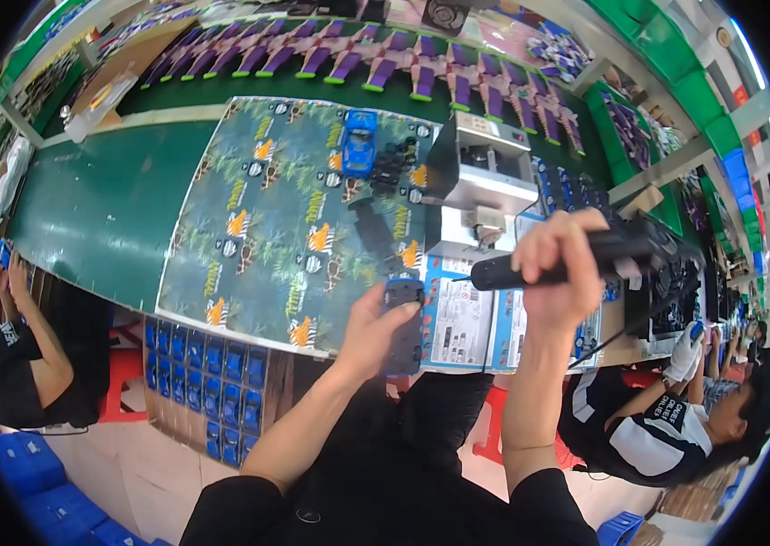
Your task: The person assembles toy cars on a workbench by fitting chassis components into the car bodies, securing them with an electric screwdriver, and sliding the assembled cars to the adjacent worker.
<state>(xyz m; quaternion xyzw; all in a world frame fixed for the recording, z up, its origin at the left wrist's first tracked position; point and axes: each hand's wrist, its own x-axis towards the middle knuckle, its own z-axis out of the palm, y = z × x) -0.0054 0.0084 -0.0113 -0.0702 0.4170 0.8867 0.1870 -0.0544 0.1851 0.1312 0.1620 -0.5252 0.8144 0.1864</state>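
Note:
A toy car [406,329] lies bottom up in my left hand [369,335], its dark underside showing and a bit of blue at the far end. Thumb and fingers are closed round its sides, close to the near edge of the bench. My right hand [560,264] is wrapped round a black electric screwdriver [496,272], held tilted above printed cardboard to the right of the car. The tool's tip points left and is apart from the car. Beyond my left hand, a flat dark plastic part [371,226] rests on the patterned sheet [267,227].
A blue toy car [359,144] and small black parts [394,164] sit farther back. White boxy machines [485,177] stand right of them. Blue cars fill a tray [203,382] below the bench at left. Other people work at both sides; purple-and-green items line the back.

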